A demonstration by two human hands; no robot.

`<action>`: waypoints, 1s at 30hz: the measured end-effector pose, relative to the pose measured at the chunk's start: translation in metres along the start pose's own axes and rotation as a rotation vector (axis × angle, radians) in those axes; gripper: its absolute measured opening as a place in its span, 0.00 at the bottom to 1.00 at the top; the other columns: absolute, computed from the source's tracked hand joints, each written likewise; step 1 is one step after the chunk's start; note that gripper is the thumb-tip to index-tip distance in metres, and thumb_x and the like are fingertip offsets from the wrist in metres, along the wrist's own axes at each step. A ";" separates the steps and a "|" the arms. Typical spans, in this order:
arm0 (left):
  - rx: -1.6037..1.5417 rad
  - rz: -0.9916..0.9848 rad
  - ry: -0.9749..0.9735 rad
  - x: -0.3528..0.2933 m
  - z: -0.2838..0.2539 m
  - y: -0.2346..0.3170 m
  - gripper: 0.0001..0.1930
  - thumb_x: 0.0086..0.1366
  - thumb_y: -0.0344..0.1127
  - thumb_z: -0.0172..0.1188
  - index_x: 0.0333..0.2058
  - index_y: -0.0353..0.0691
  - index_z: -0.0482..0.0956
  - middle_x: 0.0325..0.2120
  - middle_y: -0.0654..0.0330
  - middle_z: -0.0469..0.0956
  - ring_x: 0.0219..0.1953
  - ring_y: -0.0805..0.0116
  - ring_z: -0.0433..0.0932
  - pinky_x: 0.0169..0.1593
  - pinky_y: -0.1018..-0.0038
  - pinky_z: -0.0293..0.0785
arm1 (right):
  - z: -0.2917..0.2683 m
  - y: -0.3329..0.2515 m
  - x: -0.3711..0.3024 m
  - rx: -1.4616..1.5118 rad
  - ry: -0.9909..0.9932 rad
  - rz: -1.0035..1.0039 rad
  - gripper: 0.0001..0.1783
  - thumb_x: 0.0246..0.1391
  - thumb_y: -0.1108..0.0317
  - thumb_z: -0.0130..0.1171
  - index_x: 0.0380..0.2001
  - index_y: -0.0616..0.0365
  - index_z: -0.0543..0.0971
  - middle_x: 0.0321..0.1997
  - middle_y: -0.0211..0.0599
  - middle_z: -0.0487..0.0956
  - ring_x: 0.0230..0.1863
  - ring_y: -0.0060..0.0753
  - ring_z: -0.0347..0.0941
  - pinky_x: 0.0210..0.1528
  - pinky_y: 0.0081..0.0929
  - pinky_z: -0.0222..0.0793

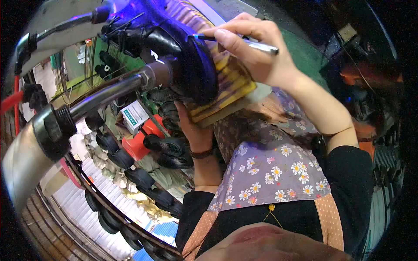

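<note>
Now my right hand pinches a silver pen, tip at the black shoe; whether my left hand grips, I can't tell.

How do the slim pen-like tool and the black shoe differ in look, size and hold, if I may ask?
Colour: the pen-like tool has a silver rear and dark front; the black shoe is dark throughout its visible upper.
Size: the tool is thin and straight; the shoe is far bulkier and rounded.
Hold: the right hand pinches the tool, not the shoe.
Shared: both show bright highlights.
</note>
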State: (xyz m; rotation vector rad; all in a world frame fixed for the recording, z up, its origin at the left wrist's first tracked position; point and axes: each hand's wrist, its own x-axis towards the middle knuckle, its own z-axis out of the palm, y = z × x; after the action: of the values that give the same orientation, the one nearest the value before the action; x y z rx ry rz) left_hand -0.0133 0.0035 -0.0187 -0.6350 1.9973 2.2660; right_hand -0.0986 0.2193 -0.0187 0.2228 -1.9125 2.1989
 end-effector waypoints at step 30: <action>0.505 0.831 0.284 0.017 0.068 -0.001 0.26 0.47 0.31 0.77 0.43 0.26 0.78 0.40 0.54 0.81 0.40 0.64 0.78 0.53 0.67 0.70 | 0.026 0.015 0.006 -0.332 0.263 -0.388 0.09 0.48 0.65 0.65 0.34 0.53 0.84 0.28 0.32 0.81 0.34 0.34 0.73 0.43 0.35 0.60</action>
State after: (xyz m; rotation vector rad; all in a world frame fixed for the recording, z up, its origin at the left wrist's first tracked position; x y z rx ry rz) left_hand -0.0467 0.0647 -0.0199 -0.0620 3.2772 1.8511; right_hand -0.1093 0.1918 -0.0274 0.2142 -1.8633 1.5576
